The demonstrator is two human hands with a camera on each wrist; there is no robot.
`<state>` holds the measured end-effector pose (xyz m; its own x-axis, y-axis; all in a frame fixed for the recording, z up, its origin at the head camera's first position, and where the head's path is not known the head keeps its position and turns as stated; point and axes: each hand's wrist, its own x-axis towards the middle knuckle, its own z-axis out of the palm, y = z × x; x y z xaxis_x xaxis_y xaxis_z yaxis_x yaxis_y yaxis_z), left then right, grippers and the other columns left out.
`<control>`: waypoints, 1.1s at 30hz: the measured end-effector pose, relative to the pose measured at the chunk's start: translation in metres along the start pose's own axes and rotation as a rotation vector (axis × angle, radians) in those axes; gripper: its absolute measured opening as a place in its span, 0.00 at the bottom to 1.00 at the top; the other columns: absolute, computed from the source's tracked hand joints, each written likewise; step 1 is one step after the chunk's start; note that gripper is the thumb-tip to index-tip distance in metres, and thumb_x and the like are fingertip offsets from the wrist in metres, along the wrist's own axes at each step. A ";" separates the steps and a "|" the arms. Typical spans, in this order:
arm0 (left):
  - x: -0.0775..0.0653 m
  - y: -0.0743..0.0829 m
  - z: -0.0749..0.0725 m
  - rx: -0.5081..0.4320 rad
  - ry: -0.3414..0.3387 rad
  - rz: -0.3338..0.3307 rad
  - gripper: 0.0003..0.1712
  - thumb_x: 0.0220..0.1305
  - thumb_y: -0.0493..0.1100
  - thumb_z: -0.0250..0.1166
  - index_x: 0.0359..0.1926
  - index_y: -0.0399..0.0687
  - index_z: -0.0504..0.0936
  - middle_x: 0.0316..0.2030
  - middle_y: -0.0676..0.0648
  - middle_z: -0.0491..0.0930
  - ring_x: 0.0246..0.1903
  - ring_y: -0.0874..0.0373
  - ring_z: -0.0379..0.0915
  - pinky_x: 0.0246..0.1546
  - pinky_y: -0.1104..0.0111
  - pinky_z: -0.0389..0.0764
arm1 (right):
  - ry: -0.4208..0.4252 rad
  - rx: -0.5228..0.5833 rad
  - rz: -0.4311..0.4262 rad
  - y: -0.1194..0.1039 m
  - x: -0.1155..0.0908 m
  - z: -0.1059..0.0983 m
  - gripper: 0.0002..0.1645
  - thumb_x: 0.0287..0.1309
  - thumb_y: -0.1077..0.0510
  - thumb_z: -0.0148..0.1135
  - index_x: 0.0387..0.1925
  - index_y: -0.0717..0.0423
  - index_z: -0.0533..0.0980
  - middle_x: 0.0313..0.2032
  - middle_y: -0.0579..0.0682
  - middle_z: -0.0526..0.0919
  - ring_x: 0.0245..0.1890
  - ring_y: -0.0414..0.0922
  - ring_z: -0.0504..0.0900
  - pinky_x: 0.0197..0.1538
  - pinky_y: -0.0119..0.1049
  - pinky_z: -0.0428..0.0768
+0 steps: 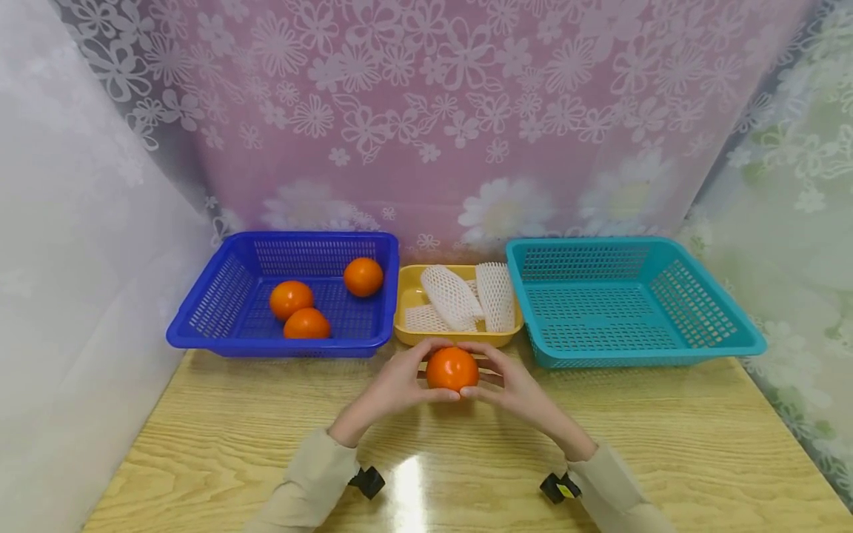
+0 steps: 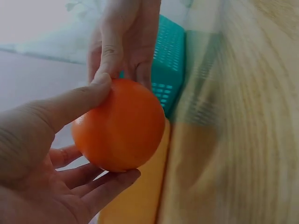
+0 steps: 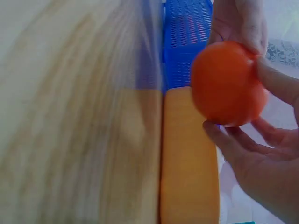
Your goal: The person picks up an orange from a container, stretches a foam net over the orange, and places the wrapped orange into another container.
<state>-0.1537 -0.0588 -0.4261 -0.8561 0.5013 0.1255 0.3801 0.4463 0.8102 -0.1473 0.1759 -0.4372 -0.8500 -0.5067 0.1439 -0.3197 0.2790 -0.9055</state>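
Fruit point(image 1: 452, 369) is held by left hand point(image 1: 398, 380) and right hand point(image 1: 514, 383) in front of yellow tray point(image 1: 413, 336); it seems the holding step, next move probably calling for steady, gentle grip.

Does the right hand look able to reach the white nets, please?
Probably yes: the white nets lie uncovered in the yellow tray just beyond the right hand, though it helps hold the orange fruit.
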 end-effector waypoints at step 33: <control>-0.007 -0.020 0.012 0.024 -0.100 -0.012 0.44 0.59 0.54 0.76 0.72 0.49 0.69 0.63 0.48 0.76 0.59 0.50 0.75 0.59 0.55 0.78 | 0.077 -0.209 -0.064 -0.010 0.018 -0.009 0.20 0.70 0.58 0.62 0.60 0.58 0.76 0.57 0.57 0.83 0.52 0.54 0.85 0.54 0.47 0.84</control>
<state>-0.1510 -0.0626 -0.4498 -0.8218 0.5670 0.0573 0.3796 0.4697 0.7971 -0.1631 0.1717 -0.4223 -0.8522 -0.4673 0.2354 -0.4467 0.4155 -0.7924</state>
